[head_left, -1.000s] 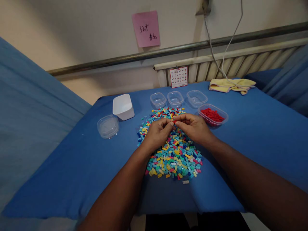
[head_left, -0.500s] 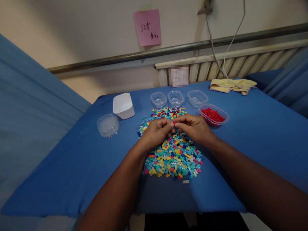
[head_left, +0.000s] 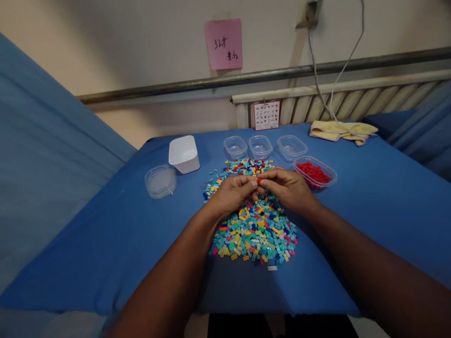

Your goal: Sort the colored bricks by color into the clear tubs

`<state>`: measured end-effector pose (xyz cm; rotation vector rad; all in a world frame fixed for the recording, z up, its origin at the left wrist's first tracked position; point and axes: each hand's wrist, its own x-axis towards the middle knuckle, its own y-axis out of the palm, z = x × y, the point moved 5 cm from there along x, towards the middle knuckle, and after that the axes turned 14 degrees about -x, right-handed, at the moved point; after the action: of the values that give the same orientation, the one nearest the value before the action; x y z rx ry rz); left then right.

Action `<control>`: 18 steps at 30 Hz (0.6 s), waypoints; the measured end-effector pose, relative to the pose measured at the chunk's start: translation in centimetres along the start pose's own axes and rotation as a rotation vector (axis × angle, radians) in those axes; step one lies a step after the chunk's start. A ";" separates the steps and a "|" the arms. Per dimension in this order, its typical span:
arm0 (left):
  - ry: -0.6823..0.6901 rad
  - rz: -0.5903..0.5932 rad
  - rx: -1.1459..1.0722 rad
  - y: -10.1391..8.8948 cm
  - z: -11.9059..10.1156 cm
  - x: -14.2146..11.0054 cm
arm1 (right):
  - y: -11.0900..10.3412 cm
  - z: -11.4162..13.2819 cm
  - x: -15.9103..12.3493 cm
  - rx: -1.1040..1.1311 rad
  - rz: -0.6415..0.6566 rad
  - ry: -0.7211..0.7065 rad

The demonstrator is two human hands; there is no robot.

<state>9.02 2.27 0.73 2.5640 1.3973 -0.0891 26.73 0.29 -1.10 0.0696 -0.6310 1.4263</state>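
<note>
Between the fingertips of both hands is a small red building brick (head_left: 260, 180), partly covered by the fingers. My left hand (head_left: 237, 191) pinches it from the left, and my right hand (head_left: 286, 186) pinches it from the right. Both are held over a spread heap of small building bricks (head_left: 252, 234) in blue, turquoise, yellow, green, pink and red. Just beyond my right hand stands a clear plastic tub (head_left: 333, 179) with many red bricks (head_left: 314, 172) in it.
Three clear tubs (head_left: 235, 147) stand in a row behind the heap. At the left are a white bin (head_left: 184, 155) and stacked clear lids (head_left: 160, 182). A yellow cloth (head_left: 338, 131) lies at the back right, a cable crossing it. Blue cloth (head_left: 148, 253) covers the table.
My view has shifted slightly, so the scene sits a little lower and further right. Both hands stay together at the red building brick, with only slight finger movement.
</note>
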 end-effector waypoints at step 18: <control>-0.020 -0.053 -0.097 -0.2 -0.2 -0.3 | -0.1 2.1 -1.0 -0.270 0.044 -0.219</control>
<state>8.72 2.17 0.95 2.4415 1.4265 -0.0536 26.01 -1.43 0.23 -0.0016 -1.0061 1.3745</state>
